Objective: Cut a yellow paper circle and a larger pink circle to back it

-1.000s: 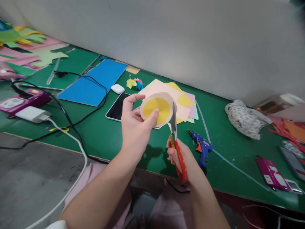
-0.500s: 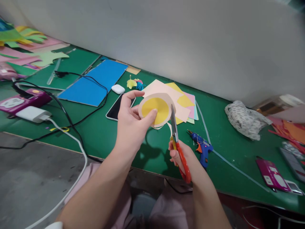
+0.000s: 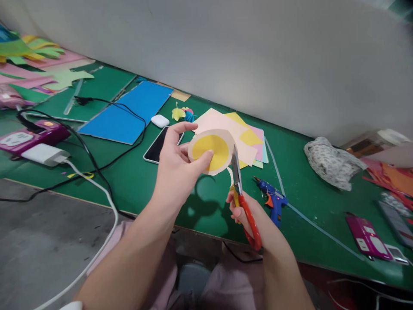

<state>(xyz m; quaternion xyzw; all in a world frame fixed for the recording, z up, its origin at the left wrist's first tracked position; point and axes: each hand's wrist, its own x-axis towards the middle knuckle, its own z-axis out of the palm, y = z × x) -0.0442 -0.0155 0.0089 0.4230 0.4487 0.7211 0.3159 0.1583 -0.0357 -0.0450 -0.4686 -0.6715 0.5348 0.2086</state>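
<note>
Between the thumb and fingers of my left hand is a pale pink paper piece with a yellow paper disc on it. My right hand is wrapped round red-and-yellow scissors, whose blades point up at the right edge of the pink paper. A narrow paper strip hangs beside the blades. Behind the held paper, a stack of coloured sheets lies on the green table. To the right of the scissors lies a blue glue gun.
At the left are a blue board, a phone, a white case, a purple power strip with cables, and paper scraps. A patterned bundle and a purple device lie at the right.
The held paper has shifted and tilted slightly, and its thin outer trimming now hangs less visibly below. The scissors have moved slightly down and right.
</note>
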